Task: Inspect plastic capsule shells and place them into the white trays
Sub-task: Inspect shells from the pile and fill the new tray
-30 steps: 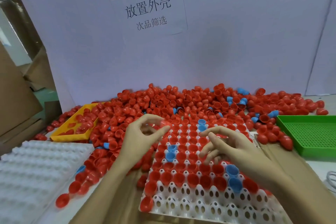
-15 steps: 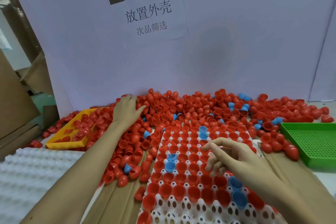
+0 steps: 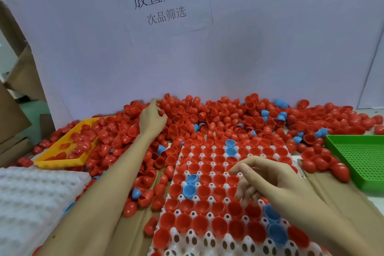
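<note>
The heap of red and blue capsule shells [image 3: 218, 118] spreads widest, banked against the pale wall behind the white tray [image 3: 207, 243] and spilling down its left side. The tray itself sits nearest the viewer; most of its cups already hold shells, open side up, while the nearest rows show bare white sockets. Left of the tray lies a second white tray [image 3: 31, 203], with no shells seen in it, and beyond that a yellow bin [image 3: 60, 160] with a few red pieces. Right of the tray stands a green perforated basket [image 3: 359, 162].

The left hand [image 3: 152, 121] reaches into the heap beyond the tray's far left corner, fingers curled down among the shells; whether they have closed on one I cannot tell. The right hand [image 3: 270, 178] hovers over the tray's middle, fingers loosely bent and slightly spread, holding nothing visible.

The shells look like thin, glossy half-domes: probably very light, stiff but crushable under a hard squeeze, and slippery. A gentle pinch across the rim, thumb inside and finger outside, should suit them best.
</note>
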Motion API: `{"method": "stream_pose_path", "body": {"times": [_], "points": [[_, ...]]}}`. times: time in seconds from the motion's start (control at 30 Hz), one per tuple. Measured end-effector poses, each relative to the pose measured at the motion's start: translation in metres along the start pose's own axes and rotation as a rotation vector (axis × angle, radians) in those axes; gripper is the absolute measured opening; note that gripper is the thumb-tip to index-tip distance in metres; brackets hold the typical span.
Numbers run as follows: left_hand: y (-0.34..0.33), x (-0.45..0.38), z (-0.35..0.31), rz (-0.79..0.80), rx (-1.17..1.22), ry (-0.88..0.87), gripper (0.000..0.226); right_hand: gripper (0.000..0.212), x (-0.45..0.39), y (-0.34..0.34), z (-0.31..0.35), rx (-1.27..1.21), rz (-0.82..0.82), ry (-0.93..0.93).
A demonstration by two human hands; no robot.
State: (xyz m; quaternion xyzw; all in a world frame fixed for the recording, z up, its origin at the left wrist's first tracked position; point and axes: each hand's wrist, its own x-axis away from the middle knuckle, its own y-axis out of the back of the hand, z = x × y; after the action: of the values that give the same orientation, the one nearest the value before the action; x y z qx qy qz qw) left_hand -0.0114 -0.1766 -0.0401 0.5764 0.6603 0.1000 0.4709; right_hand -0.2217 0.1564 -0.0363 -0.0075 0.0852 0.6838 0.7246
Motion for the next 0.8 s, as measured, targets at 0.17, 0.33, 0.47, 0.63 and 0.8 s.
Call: {"method": "stream_pose_path", "body": {"times": [0.17, 0.33, 0.47, 0.63, 0.8], "points": [[0.023, 0.045, -0.034, -0.074, 0.165, -0.168, 0.040, 0.027, 0.002, 0.003, 0.003, 0.008, -0.029, -0.009], [0.058, 0.137, -0.080, 0.125, 0.420, -0.323, 0.047, 0.031, 0.003, 0.008, 0.006, -0.066, -0.130, 0.020], [0.075, 0.190, -0.099, 0.290, 0.454, -0.417, 0.048, 0.036, 0.007, 0.011, 0.011, -0.098, -0.039, 0.041], [0.075, 0.210, -0.099, 0.317, 0.469, -0.537, 0.056, 0.025, 0.013, 0.008, 0.012, 0.050, 0.007, 0.053], [0.074, 0.214, -0.090, 0.282, 0.451, -0.663, 0.059, 0.021, 0.012, 0.005, 0.011, 0.072, 0.024, 0.023]]}}
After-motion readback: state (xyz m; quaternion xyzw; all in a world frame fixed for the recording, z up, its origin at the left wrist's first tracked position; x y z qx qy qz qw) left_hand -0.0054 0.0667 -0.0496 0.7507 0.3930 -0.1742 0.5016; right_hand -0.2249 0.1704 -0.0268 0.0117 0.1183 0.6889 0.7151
